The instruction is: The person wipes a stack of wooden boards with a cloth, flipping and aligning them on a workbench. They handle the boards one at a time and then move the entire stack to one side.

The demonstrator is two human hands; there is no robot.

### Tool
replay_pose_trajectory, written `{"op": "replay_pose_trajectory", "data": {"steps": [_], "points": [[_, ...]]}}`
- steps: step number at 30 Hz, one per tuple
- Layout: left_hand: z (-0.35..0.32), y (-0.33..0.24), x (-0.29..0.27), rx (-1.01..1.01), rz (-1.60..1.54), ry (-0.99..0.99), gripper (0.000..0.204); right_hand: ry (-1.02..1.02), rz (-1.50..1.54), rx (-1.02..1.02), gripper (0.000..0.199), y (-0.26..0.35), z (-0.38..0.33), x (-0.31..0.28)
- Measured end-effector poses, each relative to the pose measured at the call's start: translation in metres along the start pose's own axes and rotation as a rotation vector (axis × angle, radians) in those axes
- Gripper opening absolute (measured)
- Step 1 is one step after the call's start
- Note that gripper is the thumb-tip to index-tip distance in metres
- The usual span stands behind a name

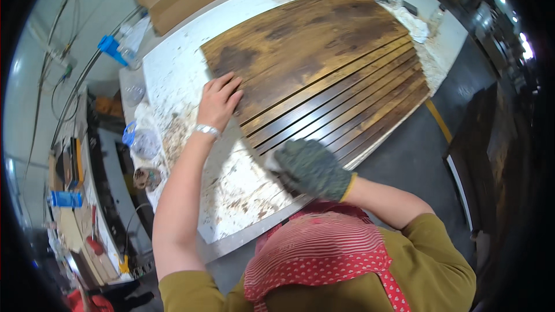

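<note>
A broad brown-stained wooden panel [300, 34] with dark blotches lies on the white work table. Along its near side several narrow wooden strips [341, 101] lie parallel, with dark gaps between them; their surface shines near the left ends. My bare left hand [221, 101] rests on the panel's left edge, fingers spread over the wood. At the near left ends of the strips is my right hand [312, 167], in a grey-green knit glove with a yellow cuff. Its fingers are curled round a small pale piece [272, 164], blurred and mostly covered, whose kind I cannot tell.
The white table top [231, 202] is stained and strewn with brown bits. An opened cardboard box [176, 0] stands at the far left. Plastic cups [144, 141] and a blue-handled item [111, 49] line the left edge. Stacked dark boards [491, 156] stand at right.
</note>
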State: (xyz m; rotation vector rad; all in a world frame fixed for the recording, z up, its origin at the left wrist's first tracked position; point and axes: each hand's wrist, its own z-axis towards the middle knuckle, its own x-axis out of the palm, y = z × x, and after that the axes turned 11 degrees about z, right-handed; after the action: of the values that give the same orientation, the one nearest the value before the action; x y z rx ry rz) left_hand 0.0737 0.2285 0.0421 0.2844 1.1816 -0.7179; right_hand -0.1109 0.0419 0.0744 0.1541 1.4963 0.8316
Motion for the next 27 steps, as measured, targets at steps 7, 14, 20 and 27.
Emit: {"op": "replay_pose_trajectory", "data": {"steps": [7, 14, 20, 27], "points": [[-0.003, 0.005, -0.006, 0.006, 0.04, 0.056, 0.031, -0.055, -0.026, -0.116, 0.041, -0.081, -0.03, -0.029], [-0.001, -0.004, -0.016, -0.051, 0.096, 0.197, 0.036, -0.14, -0.137, 0.076, 0.044, -0.19, -0.086, -0.12], [0.005, -0.014, -0.025, -0.132, 0.1, 0.311, 0.039, -0.291, -0.215, 0.196, 0.047, -0.289, -0.127, -0.184], [0.009, -0.027, -0.026, -0.226, 0.108, 0.328, 0.039, -0.578, -0.318, 0.658, 0.043, -0.366, -0.153, -0.229]]}}
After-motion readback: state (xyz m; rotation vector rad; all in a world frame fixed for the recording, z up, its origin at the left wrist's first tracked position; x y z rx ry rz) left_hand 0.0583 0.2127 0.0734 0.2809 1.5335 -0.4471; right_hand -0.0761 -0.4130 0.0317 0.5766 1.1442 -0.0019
